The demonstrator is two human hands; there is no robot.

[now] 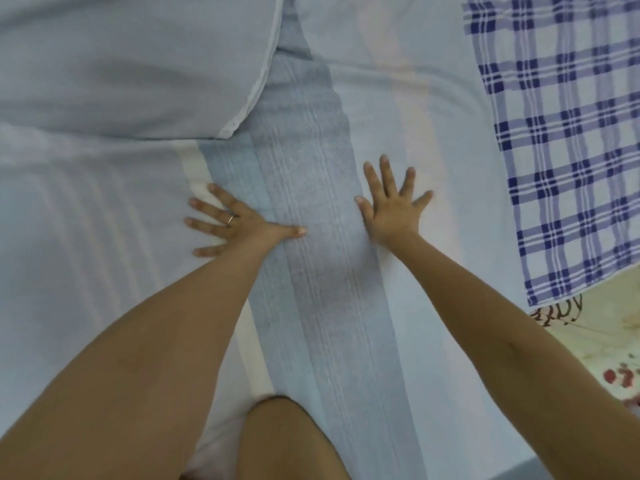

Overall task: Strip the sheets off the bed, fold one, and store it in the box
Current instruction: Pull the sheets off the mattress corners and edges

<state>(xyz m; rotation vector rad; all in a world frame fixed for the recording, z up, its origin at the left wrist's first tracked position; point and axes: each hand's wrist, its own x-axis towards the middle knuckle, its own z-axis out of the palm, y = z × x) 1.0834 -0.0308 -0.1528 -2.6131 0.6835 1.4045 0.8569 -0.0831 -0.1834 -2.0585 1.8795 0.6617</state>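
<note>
Lying flat, striped sheet, checked cloth beside

The pale blue sheet is matt woven cloth with a coarser-looking grey stripe, the checked cloth at two o'clock thin and smooth, and my ring glossy metal.

I saw the checked cloth run off the right edge. The striped sheet overran the left and bottom edges.
</note>
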